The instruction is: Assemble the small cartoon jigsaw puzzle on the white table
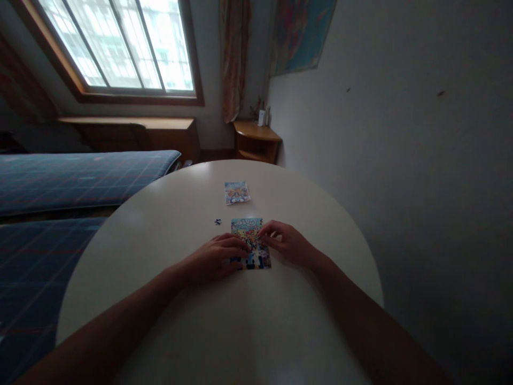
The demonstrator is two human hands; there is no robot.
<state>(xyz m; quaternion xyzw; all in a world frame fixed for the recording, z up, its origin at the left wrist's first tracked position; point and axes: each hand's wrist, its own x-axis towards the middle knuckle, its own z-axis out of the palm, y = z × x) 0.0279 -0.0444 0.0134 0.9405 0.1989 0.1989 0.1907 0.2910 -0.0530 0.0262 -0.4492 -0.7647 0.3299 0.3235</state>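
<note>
A colourful cartoon picture, which looks like a small jigsaw puzzle, lies flat on the white round table. My left hand rests over its left side, fingers stretched out and lying on the surface. At the right edge of the picture, my right hand has thumb and forefinger brought together in a pinch. Whatever is between those fingertips is too small to make out. A few small dark pieces lie just left of the picture's upper corner. Both hands cover parts of the picture.
Beyond the picture lies a printed square packet or sheet. A bed with a blue plaid cover stands left of the table, and a bare wall rises on the right. A wooden corner shelf is behind.
</note>
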